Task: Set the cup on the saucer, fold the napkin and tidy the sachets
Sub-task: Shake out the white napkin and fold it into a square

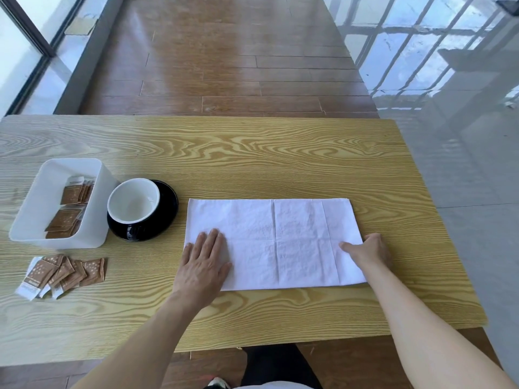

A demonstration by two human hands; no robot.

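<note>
A white napkin [276, 242] lies flat on the wooden table as a wide rectangle with crease lines. My left hand [205, 265] rests palm down with fingers spread on its near left corner. At the napkin's right edge my right hand [368, 249] has its thumb on top and its fingers curled by the edge. A black cup with a white inside [133, 209] stands on a black saucer [170, 202] left of the napkin. Several brown sachets [66, 272] lie loose near the table's left front. More sachets [70, 209] sit in a white box [42, 203].
The wooden table [252, 153] ends at its right edge close to the napkin, with grey tiled floor beyond. Brown plank floor lies past the far edge. The white box stands against the cup's left side.
</note>
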